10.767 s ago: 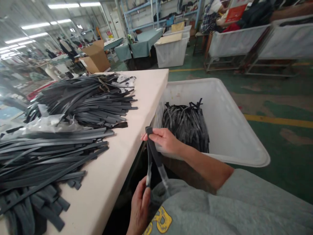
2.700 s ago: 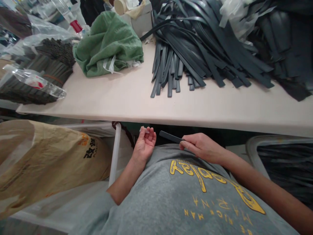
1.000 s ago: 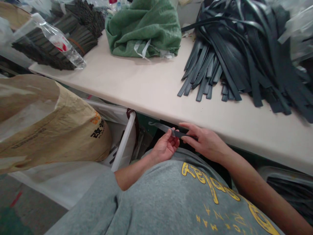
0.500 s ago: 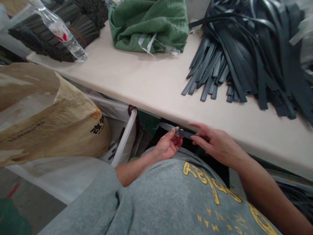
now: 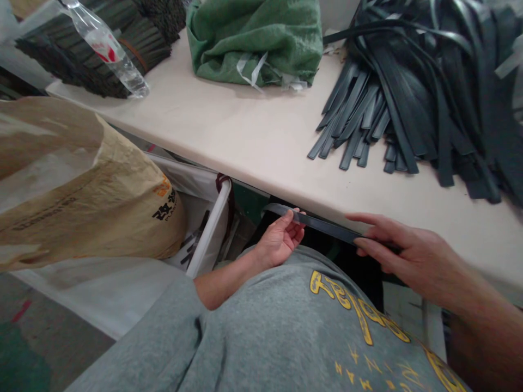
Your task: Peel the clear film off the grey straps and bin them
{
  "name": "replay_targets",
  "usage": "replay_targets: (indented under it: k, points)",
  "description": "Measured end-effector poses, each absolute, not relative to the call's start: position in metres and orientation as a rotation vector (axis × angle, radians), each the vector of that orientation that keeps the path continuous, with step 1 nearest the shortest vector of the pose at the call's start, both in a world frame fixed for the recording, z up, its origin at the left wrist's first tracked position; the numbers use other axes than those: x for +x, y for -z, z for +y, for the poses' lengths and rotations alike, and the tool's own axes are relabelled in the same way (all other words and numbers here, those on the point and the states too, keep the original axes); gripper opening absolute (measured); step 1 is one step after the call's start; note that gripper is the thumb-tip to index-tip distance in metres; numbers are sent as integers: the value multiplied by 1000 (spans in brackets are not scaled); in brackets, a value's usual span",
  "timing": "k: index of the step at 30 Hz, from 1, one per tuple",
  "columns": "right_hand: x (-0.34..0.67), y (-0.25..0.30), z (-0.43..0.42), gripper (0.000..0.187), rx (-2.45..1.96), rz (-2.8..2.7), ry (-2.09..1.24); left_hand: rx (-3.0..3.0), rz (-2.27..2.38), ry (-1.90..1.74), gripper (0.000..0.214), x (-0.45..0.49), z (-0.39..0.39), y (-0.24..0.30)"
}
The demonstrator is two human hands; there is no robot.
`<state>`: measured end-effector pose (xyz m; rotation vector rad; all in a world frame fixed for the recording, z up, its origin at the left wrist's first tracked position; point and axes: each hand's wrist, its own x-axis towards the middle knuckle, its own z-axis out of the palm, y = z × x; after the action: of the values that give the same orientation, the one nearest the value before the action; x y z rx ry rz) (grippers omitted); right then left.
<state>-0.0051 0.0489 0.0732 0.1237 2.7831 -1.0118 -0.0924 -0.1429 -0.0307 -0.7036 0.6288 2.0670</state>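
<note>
A dark strap (image 5: 329,227) stretches between my two hands, just below the table's front edge. My left hand (image 5: 280,239) pinches it between thumb and fingers, where a pale, see-through piece, perhaps a plastic sleeve or film, lies along it and sticks out to the left. At the strap's right part, my right hand (image 5: 402,253) grips it with thumb and fingers; the end there is hidden by the hand. On the table lies a big heap of similar dark straps (image 5: 412,103), their flat ends pointing toward me.
The pale table (image 5: 245,141) runs across the view. On it are a green cloth bundle (image 5: 257,43), a plastic bottle (image 5: 110,51) and banded bundles of dark strips (image 5: 77,60). At left, a large tan sack (image 5: 134,201) stands by a white-railed bin (image 5: 208,228).
My right hand has moved to the right, away from the left hand, and a longer stretch of strap shows between them. The left hand stays almost in place. The view has shifted slightly.
</note>
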Motion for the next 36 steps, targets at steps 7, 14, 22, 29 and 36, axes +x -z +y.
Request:
replay_targets:
  k: [7, 14, 22, 29, 36]
  points:
    - [-7, -65, 39, 31, 75, 2914, 756, -675, 654, -1843, 10, -82, -134, 24]
    - [-7, -61, 32, 29, -339, 2826, 1047, -650, 684, -1925, 14, -90, -143, 23]
    - [10, -72, 35, 31, -548, 3012, 1330, -658, 696, -1905, 12, -87, -144, 19]
    - [-22, -19, 18, 31, -717, 3211, 1248, -545, 697, -1861, 12, -79, -146, 17]
    - [26, -52, 49, 20, -323, 3031, 1481, -612, 668, -2007, 34, -97, -151, 8]
